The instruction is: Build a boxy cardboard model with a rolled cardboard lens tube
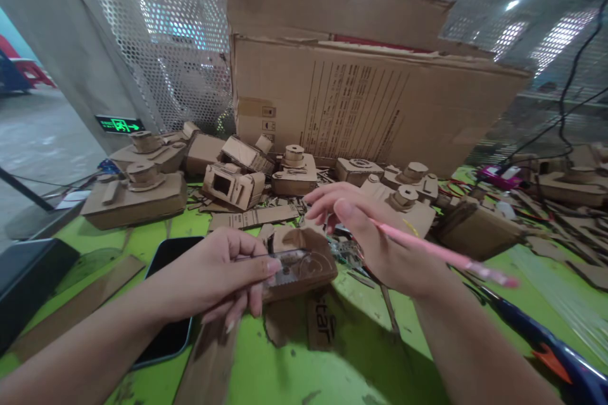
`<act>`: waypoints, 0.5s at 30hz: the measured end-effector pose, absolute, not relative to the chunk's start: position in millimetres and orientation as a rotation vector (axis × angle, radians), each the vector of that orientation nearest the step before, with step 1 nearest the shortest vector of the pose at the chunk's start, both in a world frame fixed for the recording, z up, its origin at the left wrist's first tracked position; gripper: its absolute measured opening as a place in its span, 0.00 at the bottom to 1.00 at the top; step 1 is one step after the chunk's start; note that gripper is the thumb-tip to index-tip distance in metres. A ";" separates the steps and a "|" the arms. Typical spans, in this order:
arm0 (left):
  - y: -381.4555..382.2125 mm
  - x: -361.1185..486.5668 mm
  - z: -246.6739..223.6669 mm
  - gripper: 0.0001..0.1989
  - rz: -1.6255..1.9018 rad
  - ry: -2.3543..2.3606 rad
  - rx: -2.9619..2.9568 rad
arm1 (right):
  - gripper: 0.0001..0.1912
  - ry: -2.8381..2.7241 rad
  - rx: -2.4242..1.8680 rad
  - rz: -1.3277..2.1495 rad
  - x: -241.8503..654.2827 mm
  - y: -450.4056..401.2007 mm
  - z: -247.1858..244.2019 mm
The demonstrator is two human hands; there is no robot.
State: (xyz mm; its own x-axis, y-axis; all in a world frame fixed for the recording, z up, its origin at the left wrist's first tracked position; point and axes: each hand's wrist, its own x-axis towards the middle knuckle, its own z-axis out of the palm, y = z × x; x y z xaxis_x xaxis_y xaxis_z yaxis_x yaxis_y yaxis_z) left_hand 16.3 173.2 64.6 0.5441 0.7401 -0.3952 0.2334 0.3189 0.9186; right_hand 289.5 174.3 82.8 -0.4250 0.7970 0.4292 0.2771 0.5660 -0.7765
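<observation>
My left hand (pixel 232 272) is closed, its thumb pressing a clear plastic template (pixel 292 270) against the side of a small cardboard model (pixel 325 269). The template has a scalloped edge, and a round outline shows near its right end. My right hand (pixel 363 221) holds a pink pencil (pixel 427 248) with its eraser end pointing out to the right. The pencil's tip is hidden behind the fingers. This hand hovers just right of the model, apart from it.
Several cardboard models (pixel 294 177) stand along the back before a large cardboard box (pixel 370 101). A dark phone (pixel 164 335) and cardboard strips (pixel 209 361) lie at left. A blue glue gun (pixel 536 335) is at right. Scraps and wires litter the green table (pixel 351 354).
</observation>
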 end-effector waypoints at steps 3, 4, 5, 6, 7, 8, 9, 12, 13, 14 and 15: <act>173.5 16.7 65.4 0.24 0.409 0.963 1.241 | 0.28 -1.876 -0.766 0.962 280.3 170.7 77.3; 173.8 16.9 65.5 0.24 0.411 0.955 1.235 | 0.29 -1.884 -0.748 0.991 278.2 169.9 76.5; 174.1 17.3 65.5 0.24 0.412 0.947 1.225 | 0.29 -1.895 -0.750 1.006 276.5 169.4 76.4; 174.2 17.7 65.4 0.24 0.414 0.944 1.215 | 0.26 -1.909 -0.773 1.008 275.1 168.9 76.8; 174.3 18.3 65.4 0.23 0.416 0.946 1.205 | 0.23 -1.926 -0.807 0.996 273.8 168.5 77.7; 174.1 19.0 65.3 0.23 0.418 0.950 1.197 | 0.18 -1.946 -0.844 0.968 272.7 167.9 78.7; 173.7 19.7 65.3 0.22 0.423 0.954 1.192 | 0.12 -1.958 -0.880 0.932 271.5 167.4 79.8; 172.1 21.3 64.6 0.20 0.451 0.958 1.187 | 0.01 -1.937 -0.945 0.888 268.5 165.5 81.9; 171.6 21.5 64.0 0.20 0.460 0.961 1.186 | 0.02 -1.913 -0.953 0.911 267.8 165.1 82.0; 171.3 21.6 63.4 0.20 0.467 0.969 1.188 | 0.02 -1.884 -0.961 0.942 267.2 164.6 81.8; 171.1 21.8 62.8 0.20 0.472 0.982 1.189 | 0.03 -1.857 -0.966 0.967 266.8 164.3 81.5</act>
State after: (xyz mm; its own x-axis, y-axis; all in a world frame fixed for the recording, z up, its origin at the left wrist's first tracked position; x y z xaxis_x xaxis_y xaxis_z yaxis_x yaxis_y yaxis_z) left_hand 21.8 171.1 62.8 0.5243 0.7602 -0.3835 0.1752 0.3445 0.9223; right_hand 266.8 164.3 81.5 -0.3774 0.8748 0.3038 0.2532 0.4131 -0.8748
